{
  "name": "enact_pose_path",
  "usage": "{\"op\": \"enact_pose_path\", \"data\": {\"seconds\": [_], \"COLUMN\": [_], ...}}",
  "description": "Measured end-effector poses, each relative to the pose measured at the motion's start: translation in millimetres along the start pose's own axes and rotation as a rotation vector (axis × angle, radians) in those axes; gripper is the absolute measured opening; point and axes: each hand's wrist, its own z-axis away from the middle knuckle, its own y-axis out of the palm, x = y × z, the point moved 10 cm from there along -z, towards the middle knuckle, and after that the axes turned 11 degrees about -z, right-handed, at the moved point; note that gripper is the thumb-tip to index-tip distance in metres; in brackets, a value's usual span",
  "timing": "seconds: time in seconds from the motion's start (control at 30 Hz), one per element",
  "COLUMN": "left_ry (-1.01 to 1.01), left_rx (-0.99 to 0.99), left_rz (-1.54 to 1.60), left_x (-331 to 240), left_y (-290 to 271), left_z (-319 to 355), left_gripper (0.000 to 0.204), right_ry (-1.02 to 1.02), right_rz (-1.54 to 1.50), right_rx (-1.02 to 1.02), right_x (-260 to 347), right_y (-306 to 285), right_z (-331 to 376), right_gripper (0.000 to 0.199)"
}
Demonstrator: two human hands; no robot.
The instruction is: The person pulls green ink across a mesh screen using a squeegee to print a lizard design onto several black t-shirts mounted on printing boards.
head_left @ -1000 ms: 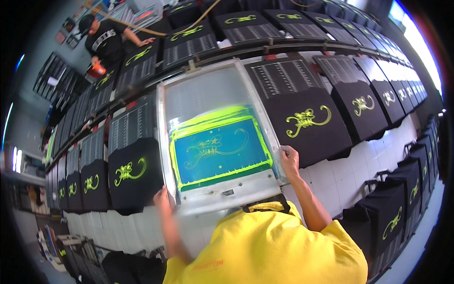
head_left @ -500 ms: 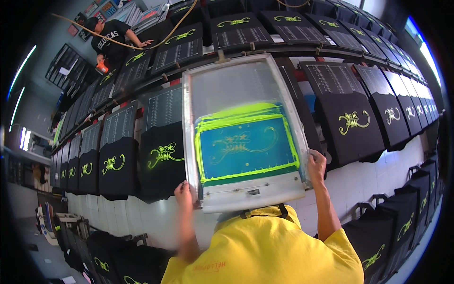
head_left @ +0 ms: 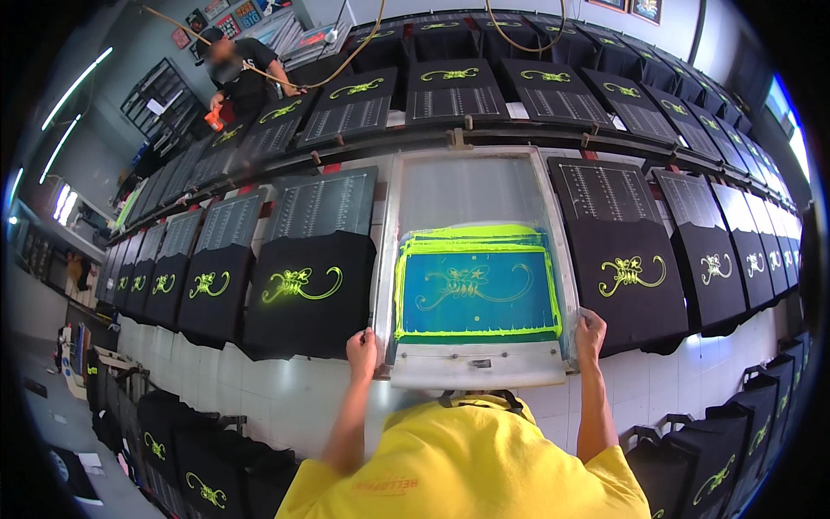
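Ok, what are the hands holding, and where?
Both grip the screen frame at its near corners: left hand at the left, right hand at the right.

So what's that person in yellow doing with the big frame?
The person in the yellow shirt holds a printing screen by its near corners, left hand on one side and right hand on the other. The screen lies flat on a long table, smeared with bright yellow-green ink around a blue patch with a swirly design. Black shirts on both sides already show that design. Another person works at the far end.
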Motion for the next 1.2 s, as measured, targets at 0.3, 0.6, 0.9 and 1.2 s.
{"op": "enact_pose_path", "data": {"seconds": [0.3,0.6,0.9,1.2], "left_ry": [0.007,0.023,0.104,0.090], "left_rx": [-0.013,0.003,0.021,0.119], "left_rz": [-0.085,-0.056,-0.219,-0.363], "left_x": [-11,-3,-17,-25], "left_y": [2,6,4,13], "left_z": [-15,-18,-19,-21], "left_gripper": [0.040,0.041,0.040,0.037], "right_ry": [-0.003,0.060,-0.081,-0.044], "right_rz": [0.037,0.022,-0.020,0.085], "right_rx": [0.017,0.007,0.001,-0.035], "right_x": [-6,-10,-19,-14], "right_y": [10,14,14,20], "right_z": [-13,-14,-17,-7], "right_gripper": [0.029,0.028,0.028,0.030]}}
